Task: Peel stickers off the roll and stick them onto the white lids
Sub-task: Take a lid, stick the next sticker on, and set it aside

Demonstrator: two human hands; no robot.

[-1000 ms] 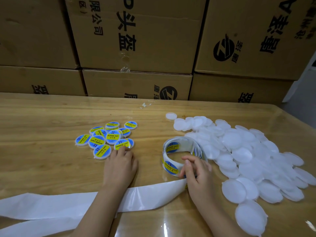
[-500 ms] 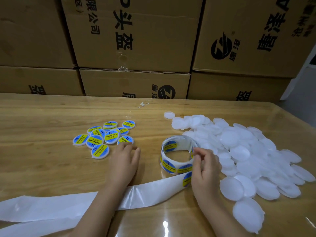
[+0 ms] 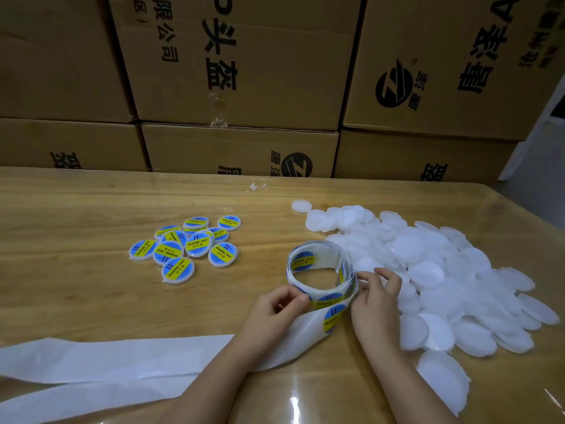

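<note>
The sticker roll (image 3: pixel 321 272) lies flat on the wooden table (image 3: pixel 76 270), with blue-and-yellow round stickers on its coils. My left hand (image 3: pixel 272 310) pinches the roll's near-left wall between thumb and forefinger. My right hand (image 3: pixel 377 301) holds the roll's right side with curled fingers. One sticker (image 3: pixel 334 316) sits on the strip just where it leaves the roll, between my hands. A big pile of plain white lids (image 3: pixel 434 270) spreads to the right of the roll. Several lids with stickers on them (image 3: pixel 186 246) lie in a cluster to the left.
The empty white backing strip (image 3: pixel 122 359) trails from the roll under my left forearm to the left edge of view. Stacked cardboard boxes (image 3: pixel 244 71) wall off the table's far side. A small white scrap (image 3: pixel 255 186) lies near the boxes.
My left hand left the stickered lids and came right to the roll, where it now pinches. My right hand moved to the roll's right side. A sticker has come out onto the strip.
</note>
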